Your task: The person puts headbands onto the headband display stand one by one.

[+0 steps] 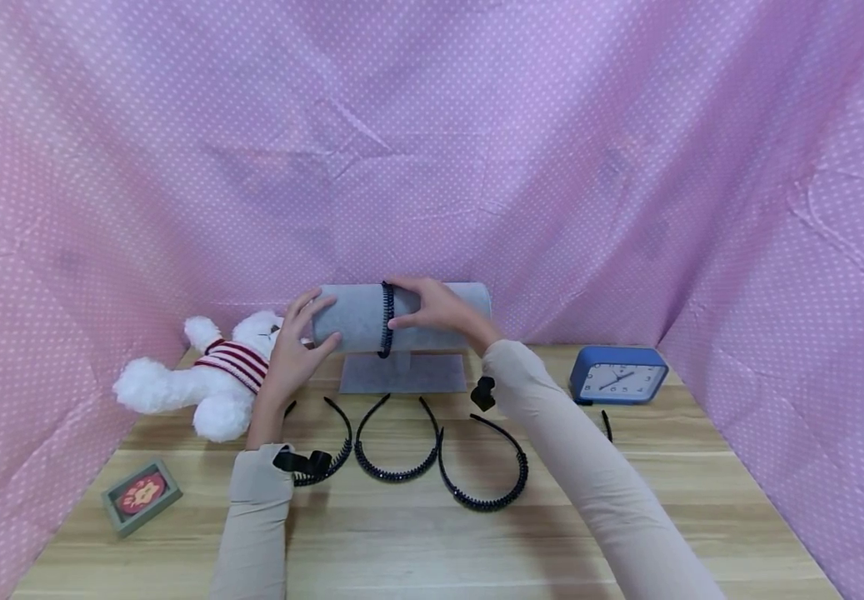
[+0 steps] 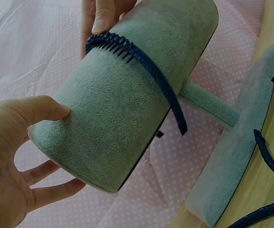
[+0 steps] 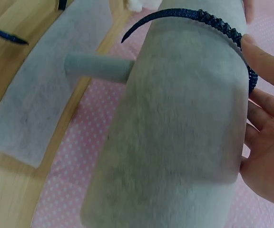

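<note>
A grey plush-covered cylinder stand (image 1: 352, 321) stands near the back of the table, its roll held level on a short post over a flat base. Around the roll, near its middle, sits a black toothed headband (image 1: 387, 325), its ends pointing down. My left hand (image 1: 292, 354) holds the left end of the roll, thumb on the front, fingers around the edge. At the headband, my right hand (image 1: 439, 308) grips its beaded toothed part, with the thumb on the near side and the fingers (image 3: 265, 107) behind, partly hidden by the roll.
Several more black headbands, such as the middle one (image 1: 397, 477), lie before the stand. A white teddy bear (image 1: 225, 379) and a small framed picture (image 1: 142, 497) are on the left. A blue clock (image 1: 619, 375) stands right. Pink dotted cloth (image 1: 432, 167) hangs behind.
</note>
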The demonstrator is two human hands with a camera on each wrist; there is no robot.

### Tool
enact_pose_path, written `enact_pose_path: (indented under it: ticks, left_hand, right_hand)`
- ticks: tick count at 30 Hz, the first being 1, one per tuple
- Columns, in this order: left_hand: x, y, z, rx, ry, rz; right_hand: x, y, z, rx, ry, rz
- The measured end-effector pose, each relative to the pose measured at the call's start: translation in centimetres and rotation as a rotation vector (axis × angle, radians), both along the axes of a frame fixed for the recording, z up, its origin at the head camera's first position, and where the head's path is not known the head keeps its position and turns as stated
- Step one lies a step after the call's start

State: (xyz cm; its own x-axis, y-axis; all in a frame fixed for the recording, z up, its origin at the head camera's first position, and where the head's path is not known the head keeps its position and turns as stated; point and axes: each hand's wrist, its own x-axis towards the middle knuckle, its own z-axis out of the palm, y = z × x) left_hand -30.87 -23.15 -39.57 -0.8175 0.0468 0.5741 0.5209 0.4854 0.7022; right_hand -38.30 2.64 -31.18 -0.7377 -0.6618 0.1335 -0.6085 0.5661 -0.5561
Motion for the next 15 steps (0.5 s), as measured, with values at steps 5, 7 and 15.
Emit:
enact_pose_path:
  ticks: [5,7,15]
  left_hand:
    - [0.0,0.0,0.0,-0.007,0.0,0.009]
    - [0.0,0.1,0.1,-0.012,-0.006,0.015]
    - [0.1,0.0,0.2,-0.005,-0.024,0.005]
  right_hand:
    - [0.4,-1.3,-0.6,0.001,0.064,0.004]
    - [0.5,-1.8,-0.8,0.006,0.097,0.005]
    - [1.1,-3.4,-1.4,0.032,0.211,-0.014]
